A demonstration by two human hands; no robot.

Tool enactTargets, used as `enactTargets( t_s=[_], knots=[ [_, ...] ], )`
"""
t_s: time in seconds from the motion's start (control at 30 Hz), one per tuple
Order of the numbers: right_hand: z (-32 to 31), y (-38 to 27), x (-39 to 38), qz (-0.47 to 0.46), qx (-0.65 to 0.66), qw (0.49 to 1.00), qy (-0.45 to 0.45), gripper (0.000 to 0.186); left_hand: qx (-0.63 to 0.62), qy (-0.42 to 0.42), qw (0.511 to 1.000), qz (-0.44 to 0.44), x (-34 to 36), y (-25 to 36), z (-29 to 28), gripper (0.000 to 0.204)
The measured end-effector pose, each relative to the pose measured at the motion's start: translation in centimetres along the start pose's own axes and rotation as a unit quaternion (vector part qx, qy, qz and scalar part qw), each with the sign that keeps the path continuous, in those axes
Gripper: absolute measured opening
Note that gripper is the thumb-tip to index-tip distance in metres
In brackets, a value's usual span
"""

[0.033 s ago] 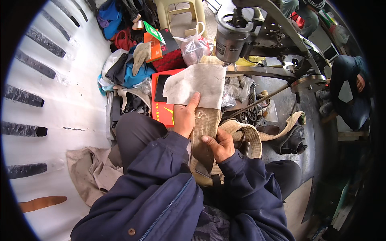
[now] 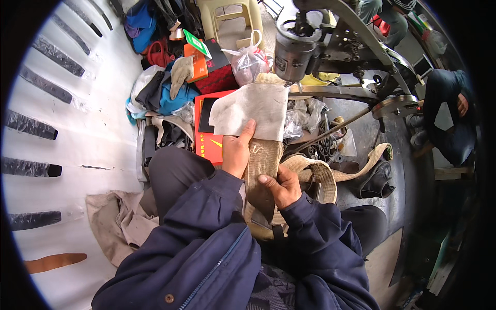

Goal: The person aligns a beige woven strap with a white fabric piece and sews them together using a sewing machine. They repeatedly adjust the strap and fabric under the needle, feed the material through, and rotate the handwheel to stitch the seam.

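My left hand (image 2: 237,153) is closed on a pale grey-white sheet (image 2: 256,106), thumb on its lower edge, fingers hidden beneath. Under that sheet runs a wide tan webbing strap (image 2: 265,159) with ribbed stitching and a loose thread on its face. Lower down, my right hand (image 2: 285,190) pinches the strap's right edge, thumb on top. The sheet's far end lies by the arm of a dark metal sewing machine (image 2: 295,54). More of the strap curls away to the right.
Left stands a white panel (image 2: 108,139) with dark strips. A red box (image 2: 206,144), clothes (image 2: 165,93), a plastic bag (image 2: 250,64) and a cream stool (image 2: 232,15) lie beyond. Scissors (image 2: 324,144) and a black roll (image 2: 376,181) sit right. Another person's hand (image 2: 462,105) shows far right.
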State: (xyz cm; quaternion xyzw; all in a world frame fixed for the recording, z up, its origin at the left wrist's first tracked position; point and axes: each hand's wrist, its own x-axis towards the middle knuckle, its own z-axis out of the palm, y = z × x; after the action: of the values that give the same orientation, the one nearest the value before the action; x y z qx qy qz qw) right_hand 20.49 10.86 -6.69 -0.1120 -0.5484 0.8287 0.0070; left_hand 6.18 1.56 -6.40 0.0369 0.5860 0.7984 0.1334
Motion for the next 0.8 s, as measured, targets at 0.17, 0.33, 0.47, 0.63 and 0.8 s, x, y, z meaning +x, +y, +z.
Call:
enactTargets(
  t_s=[0.17, 0.33, 0.47, 0.63, 0.8],
  knots=[
    [0.0, -1.5, 0.2, 0.038, -0.034, 0.999, -0.003, 0.033, 0.059, 0.029, 0.996, 0.055, -0.4, 0.5, 0.3, 0.037],
    [-0.5, -1.8, 2.7, 0.014, -0.042, 0.995, 0.088, 0.036, 0.108, 0.047, 0.985, 0.122, -1.1, 1.1, 1.0, 0.033],
    [-0.2, -1.5, 3.2, -0.03, -0.096, 0.99, 0.098, 0.029, 0.089, 0.052, 0.987, 0.124, -1.1, 1.7, 1.4, 0.032],
    [0.7, -1.3, 2.9, -0.043, -0.042, 0.994, 0.092, 0.029, 0.127, 0.042, 0.988, 0.084, -0.9, 2.1, 0.7, 0.035],
    [0.3, -1.6, 2.5, -0.067, 0.02, 0.997, 0.029, 0.035, 0.092, 0.047, 0.992, 0.075, -0.9, 1.8, 0.4, 0.038]
  ],
)
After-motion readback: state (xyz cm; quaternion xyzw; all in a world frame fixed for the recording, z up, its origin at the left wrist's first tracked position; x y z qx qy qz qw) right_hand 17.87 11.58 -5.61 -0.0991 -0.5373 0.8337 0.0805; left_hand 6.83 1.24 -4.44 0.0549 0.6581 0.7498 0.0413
